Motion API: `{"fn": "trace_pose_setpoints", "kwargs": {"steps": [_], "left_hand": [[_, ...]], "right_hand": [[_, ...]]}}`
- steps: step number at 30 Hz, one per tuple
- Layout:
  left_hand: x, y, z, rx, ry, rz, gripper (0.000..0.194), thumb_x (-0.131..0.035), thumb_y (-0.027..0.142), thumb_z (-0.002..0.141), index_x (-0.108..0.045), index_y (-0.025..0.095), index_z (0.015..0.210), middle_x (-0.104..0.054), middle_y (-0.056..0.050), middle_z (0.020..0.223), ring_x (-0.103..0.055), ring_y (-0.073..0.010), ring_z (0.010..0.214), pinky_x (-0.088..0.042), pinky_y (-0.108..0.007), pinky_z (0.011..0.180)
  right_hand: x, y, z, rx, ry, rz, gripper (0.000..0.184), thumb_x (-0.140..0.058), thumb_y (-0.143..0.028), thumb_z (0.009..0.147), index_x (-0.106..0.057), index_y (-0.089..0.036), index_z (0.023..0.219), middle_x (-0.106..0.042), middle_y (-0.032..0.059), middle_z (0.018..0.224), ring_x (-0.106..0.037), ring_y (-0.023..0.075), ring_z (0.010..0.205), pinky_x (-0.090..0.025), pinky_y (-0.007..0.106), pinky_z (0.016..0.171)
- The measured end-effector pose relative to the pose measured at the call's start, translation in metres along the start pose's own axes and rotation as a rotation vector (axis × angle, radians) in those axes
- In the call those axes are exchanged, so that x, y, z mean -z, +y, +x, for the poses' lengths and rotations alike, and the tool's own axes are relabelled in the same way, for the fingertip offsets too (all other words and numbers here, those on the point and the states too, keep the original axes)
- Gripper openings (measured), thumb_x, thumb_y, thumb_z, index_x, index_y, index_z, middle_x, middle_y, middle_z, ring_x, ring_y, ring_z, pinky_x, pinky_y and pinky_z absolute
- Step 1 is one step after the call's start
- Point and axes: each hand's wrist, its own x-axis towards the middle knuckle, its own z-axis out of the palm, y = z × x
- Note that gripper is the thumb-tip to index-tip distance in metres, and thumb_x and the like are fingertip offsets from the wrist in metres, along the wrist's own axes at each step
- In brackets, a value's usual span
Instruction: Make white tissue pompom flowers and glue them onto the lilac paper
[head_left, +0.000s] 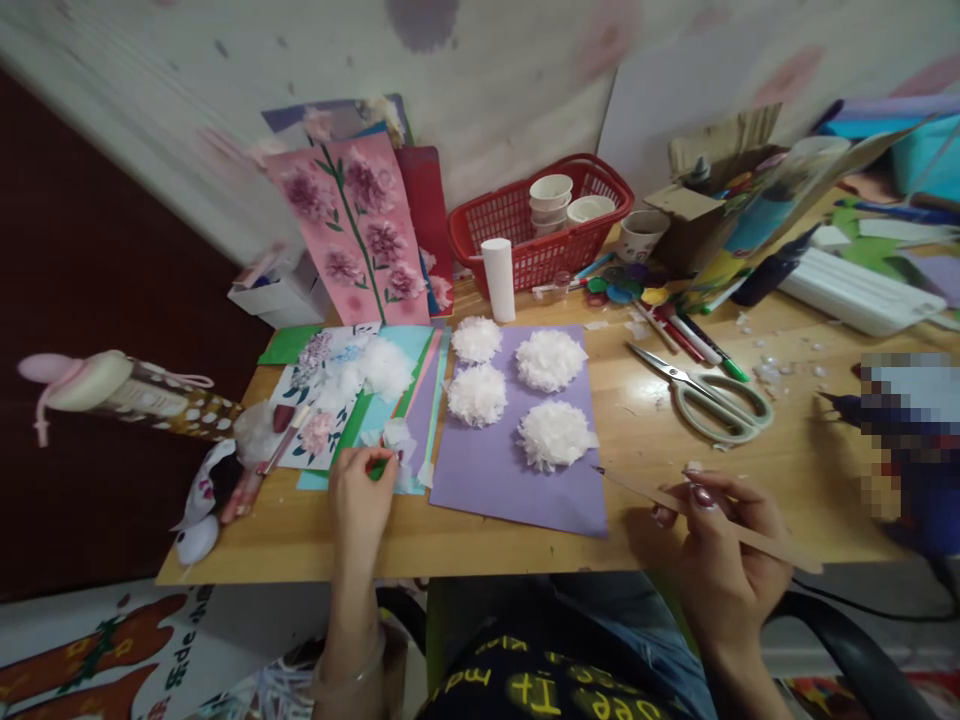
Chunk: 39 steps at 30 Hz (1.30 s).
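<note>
"What sort of place is this?"

"A craft corner; whether in a home or a studio, I can't tell."

"What shows it?"

"White paper flowers (551, 360) on a purple sheet (517, 502), scissors (691, 384), markers (696, 341) and a red basket (540, 272) of paper cups (551, 190) share the wooden table (300, 540), and a pink flower picture (358, 235) stands before the patterned wall (510, 80)"

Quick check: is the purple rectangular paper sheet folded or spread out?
Spread out. The purple rectangular paper sheet lies flat on the light-brown wooden table, with four round, white, ruffled pompoms resting on it.
</note>
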Motion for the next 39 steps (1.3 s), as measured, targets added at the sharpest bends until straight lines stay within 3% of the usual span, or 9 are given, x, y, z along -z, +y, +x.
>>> {"fn": "trace_pose_setpoints", "kwargs": {"steps": [6, 11, 17, 21, 30, 34, 39], "left_hand": [[0.007, 0.002, -0.002, 0.109, 0.008, -0.040, 0.013, -0.061, 0.033, 0.075, -0.066, 0.021, 0.076, -0.067, -0.003, 0.074, -0.059, -0.0197, 0.063, -0.051, -0.033, 0.069], [0.003, -0.004, -0.005, 0.074, 0.023, 0.032, 0.018, -0.064, 0.037, 0.073, -0.068, 0.020, 0.075, -0.067, -0.008, 0.080, -0.063, -0.0252, 0.077, -0.052, -0.039, 0.079], [0.003, -0.007, -0.006, 0.104, 0.000, -0.048, 0.017, -0.061, 0.036, 0.073, -0.067, 0.021, 0.071, -0.067, -0.005, 0.077, -0.059, -0.0199, 0.065, -0.053, -0.034, 0.071], [0.001, -0.006, -0.004, 0.133, 0.034, -0.099, 0.020, -0.063, 0.039, 0.070, -0.067, 0.020, 0.074, -0.066, -0.007, 0.082, -0.062, -0.0232, 0.074, -0.053, -0.039, 0.078], [0.004, -0.008, -0.006, 0.144, -0.095, -0.335, 0.023, -0.063, 0.042, 0.069, -0.064, 0.019, 0.070, -0.075, -0.008, 0.082, -0.068, -0.0202, 0.073, -0.056, -0.033, 0.072], [0.015, 0.015, -0.012, 0.236, -0.157, -0.655, 0.027, -0.075, 0.038, 0.066, -0.060, 0.019, 0.076, -0.077, -0.008, 0.084, -0.072, -0.0217, 0.082, -0.058, -0.033, 0.078], [0.024, 0.067, -0.028, 0.251, -0.463, -0.966, 0.041, -0.083, 0.033, 0.068, -0.062, 0.017, 0.099, -0.075, -0.004, 0.082, -0.072, -0.0172, 0.079, -0.057, -0.027, 0.077]], "right_hand": [[-0.002, -0.002, -0.002, 0.010, -0.054, 0.020, 0.012, -0.071, -0.029, 0.081, -0.066, -0.020, 0.087, -0.062, -0.0032, 0.059, -0.056, 0.0143, 0.050, -0.045, 0.029, 0.053], [0.001, 0.000, -0.002, -0.005, -0.073, 0.010, 0.014, -0.071, -0.030, 0.080, -0.065, -0.021, 0.087, -0.062, -0.0035, 0.059, -0.056, 0.0148, 0.049, -0.044, 0.029, 0.052], [0.001, -0.003, -0.002, 0.032, -0.075, 0.003, 0.012, -0.069, -0.031, 0.082, -0.064, -0.021, 0.086, -0.062, -0.0031, 0.059, -0.056, 0.0152, 0.049, -0.044, 0.030, 0.052], [0.000, -0.002, -0.001, 0.042, -0.090, -0.006, 0.012, -0.070, -0.030, 0.081, -0.065, -0.021, 0.087, -0.062, -0.0030, 0.059, -0.055, 0.0150, 0.049, -0.044, 0.030, 0.053], [0.002, -0.004, 0.000, -0.011, -0.128, 0.048, 0.010, -0.069, -0.030, 0.083, -0.066, -0.021, 0.087, -0.061, -0.0026, 0.059, -0.055, 0.0148, 0.051, -0.043, 0.029, 0.054], [-0.006, -0.010, -0.002, -0.010, -0.177, 0.082, 0.010, -0.068, -0.031, 0.086, -0.066, -0.022, 0.087, -0.059, -0.0029, 0.061, -0.054, 0.0130, 0.052, -0.044, 0.028, 0.054], [-0.019, -0.017, -0.012, -0.056, -0.250, 0.165, 0.008, -0.065, -0.030, 0.090, -0.066, -0.022, 0.090, -0.059, -0.0025, 0.064, -0.055, 0.0122, 0.052, -0.045, 0.025, 0.052]]}}
